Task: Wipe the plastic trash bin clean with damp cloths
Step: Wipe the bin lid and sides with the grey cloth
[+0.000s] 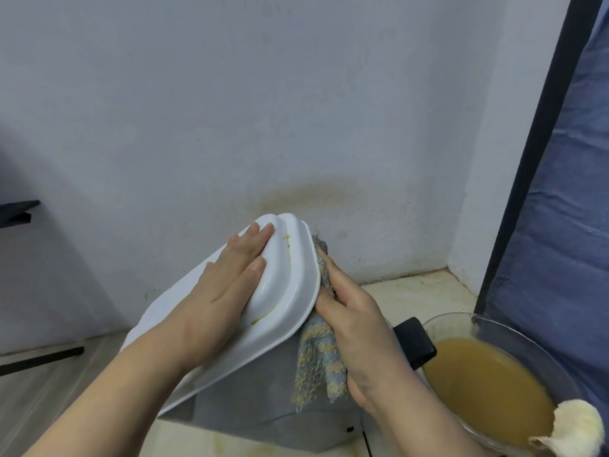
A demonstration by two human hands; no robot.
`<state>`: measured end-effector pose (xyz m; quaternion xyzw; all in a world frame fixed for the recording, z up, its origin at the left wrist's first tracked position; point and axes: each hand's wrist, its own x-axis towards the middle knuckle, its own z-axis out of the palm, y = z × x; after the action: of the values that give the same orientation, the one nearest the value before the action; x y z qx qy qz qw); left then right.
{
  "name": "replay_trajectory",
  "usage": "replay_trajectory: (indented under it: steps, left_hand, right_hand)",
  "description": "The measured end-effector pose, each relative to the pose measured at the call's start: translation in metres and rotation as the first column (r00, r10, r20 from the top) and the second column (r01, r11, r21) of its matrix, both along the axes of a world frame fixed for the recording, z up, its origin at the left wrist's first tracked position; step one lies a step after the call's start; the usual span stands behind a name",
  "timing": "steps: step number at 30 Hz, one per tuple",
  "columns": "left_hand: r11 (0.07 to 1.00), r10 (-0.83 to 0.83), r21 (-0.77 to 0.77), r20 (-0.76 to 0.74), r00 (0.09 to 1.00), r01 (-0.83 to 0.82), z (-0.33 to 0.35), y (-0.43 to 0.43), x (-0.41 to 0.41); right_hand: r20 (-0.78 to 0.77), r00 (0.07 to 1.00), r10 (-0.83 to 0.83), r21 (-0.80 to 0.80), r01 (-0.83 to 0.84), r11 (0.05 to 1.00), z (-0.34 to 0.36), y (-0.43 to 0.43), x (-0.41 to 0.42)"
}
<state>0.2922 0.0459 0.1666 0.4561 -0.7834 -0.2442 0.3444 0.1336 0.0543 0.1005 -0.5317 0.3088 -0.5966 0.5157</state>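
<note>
The bin point(257, 407) sits on the floor by the wall, its white lid's long axis climbing from lower left toward the wall. The left hand point(227, 285) lies flat, fingers straight, and should brace firmly. The right hand point(356, 324) clutches the cloth point(316, 361) against the lid's right edge, perhaps reaching underneath. It should sweep lengthwise, then chase the yellow streak point(290, 258).

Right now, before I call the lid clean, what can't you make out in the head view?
Head view only:
- Underside of the lid: it faces away, and the cloth and right hand cover its right edge.
- Lid top under the left hand: covered by the palm.
- Grey bin body: its inside is hidden by the lid.
- Glass bowl: cut off by the bottom edge; murky water hides its bottom.
</note>
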Motion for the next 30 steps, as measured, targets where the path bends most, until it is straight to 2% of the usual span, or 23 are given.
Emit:
replay_trajectory:
  steps: [5, 8, 12, 14, 16, 19, 21, 23, 26, 28, 29, 30]
  left_hand:
    - [0.998, 0.013, 0.06, 0.227, 0.974, -0.027, -0.011, -0.022, -0.006]
    - [0.999, 0.013, 0.043, 0.313, 0.95, -0.028, -0.015, -0.039, -0.012]
    - [0.99, 0.035, 0.131, 0.137, 0.99, -0.053, -0.01, -0.051, -0.009]
    - [0.991, 0.085, 0.075, 0.301, 0.95, -0.112, -0.011, -0.056, 0.002]
    - [0.979, 0.14, 0.061, 0.501, 0.854, -0.197, -0.018, -0.059, 0.01]
    - [0.963, 0.135, 0.096, 0.638, 0.758, -0.252, -0.037, -0.058, 0.003]
    - [0.966, 0.14, 0.084, 0.629, 0.764, -0.245, -0.045, -0.059, -0.001]
    - [0.967, 0.15, 0.092, 0.553, 0.819, -0.239, -0.044, -0.061, 0.003]
    - [0.96, 0.209, 0.07, 0.47, 0.857, -0.273, -0.035, -0.06, 0.023]
    - [0.94, 0.285, 0.0, 0.547, 0.787, -0.341, -0.036, -0.053, 0.04]
    - [0.929, 0.305, -0.01, 0.589, 0.748, -0.371, -0.038, -0.049, 0.047]
    - [0.921, 0.307, 0.002, 0.615, 0.726, -0.39, -0.042, -0.046, 0.051]
  right_hand:
    - [0.102, 0.993, 0.054, 0.056, -0.06, 0.997, -0.011, -0.006, -0.009]
    - [0.166, 0.986, 0.021, 0.106, -0.039, 0.994, -0.026, -0.01, -0.006]
    - [0.217, 0.973, -0.078, 0.189, 0.036, 0.981, -0.04, -0.019, -0.008]
    - [0.224, 0.97, -0.09, 0.218, 0.041, 0.975, -0.044, -0.022, -0.008]
    - [0.25, 0.964, -0.095, 0.244, 0.032, 0.969, -0.048, -0.021, -0.005]
    - [0.314, 0.938, -0.149, 0.326, 0.041, 0.944, -0.061, -0.018, 0.001]
    - [0.346, 0.925, -0.159, 0.367, 0.023, 0.93, -0.069, -0.016, 0.003]
    - [0.339, 0.928, -0.155, 0.384, 0.014, 0.923, -0.072, -0.017, 0.001]
    - [0.307, 0.891, -0.335, 0.47, 0.164, 0.867, -0.069, -0.022, -0.011]
    - [0.284, 0.843, -0.457, 0.412, 0.323, 0.852, -0.062, -0.02, -0.024]
    - [0.253, 0.857, -0.45, 0.308, 0.37, 0.877, -0.055, -0.018, -0.029]
    - [0.177, 0.907, -0.381, 0.186, 0.349, 0.918, -0.045, -0.017, -0.031]
